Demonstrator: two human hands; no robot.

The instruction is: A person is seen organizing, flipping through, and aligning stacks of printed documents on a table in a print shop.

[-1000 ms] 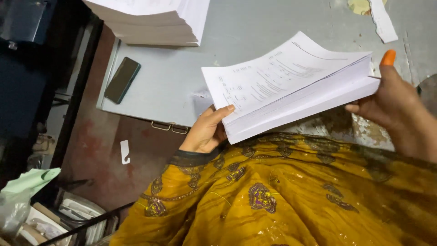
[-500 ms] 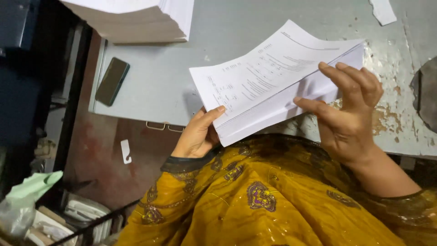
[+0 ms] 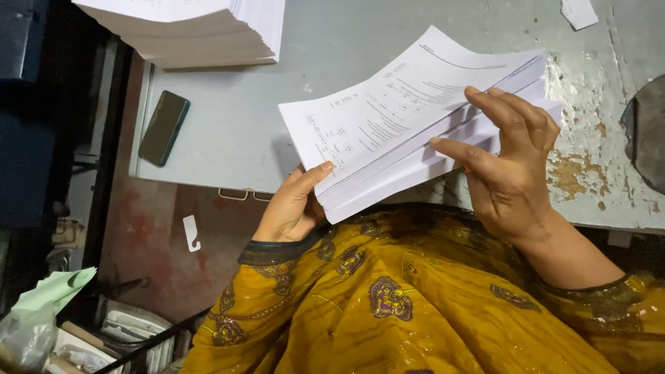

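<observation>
Nearest us, our mustard-yellow patterned sleeves (image 3: 388,305) fill the lower frame. Our left hand (image 3: 291,208) closes its grip on the lower left corner of a thick sheaf of printed papers (image 3: 388,131), thumb on top. Our right hand (image 3: 509,173) curls its fingers (image 3: 485,104) over the sheaf's long right edge, parting the sheets. The sheaf is held tilted above the near edge of the grey surface (image 3: 228,131), whose paint is chipped at the right. Left of the sheaf, bare surface lies open as far as a dark phone (image 3: 163,128) near the left edge. Farther back, a tall stack of white paper (image 3: 201,31) sits at the far left corner.
</observation>
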